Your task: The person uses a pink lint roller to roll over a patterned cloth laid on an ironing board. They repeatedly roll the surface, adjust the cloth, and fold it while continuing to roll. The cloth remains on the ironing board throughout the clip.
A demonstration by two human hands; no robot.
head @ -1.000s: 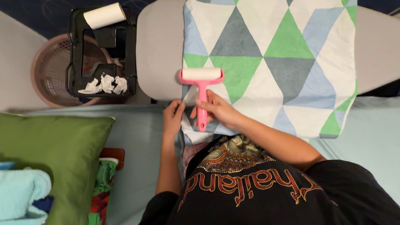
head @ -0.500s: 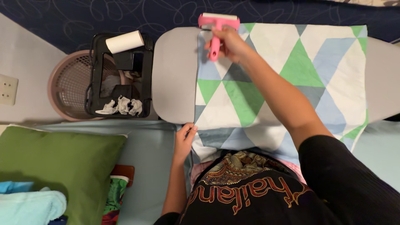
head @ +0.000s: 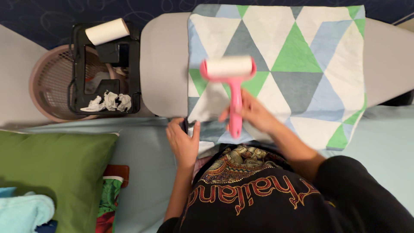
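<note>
The right hand [head: 254, 113] grips the pink lint roller [head: 230, 82] by its handle; the handle's long axis runs away from the body, roller head across the patterned pillowcase [head: 302, 64] on the ironing board [head: 164, 64]; the left hand [head: 183, 140] pinches the pillowcase's near corner.

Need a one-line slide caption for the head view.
Right hand runs a pink lint roller over a triangle-patterned pillowcase while the left hand pins its corner.

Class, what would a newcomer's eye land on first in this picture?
First the pink lint roller in the right hand, over the triangle-patterned cloth on the grey ironing board. The left hand pinches the cloth's near edge. A green pillow lies lower left.
</note>
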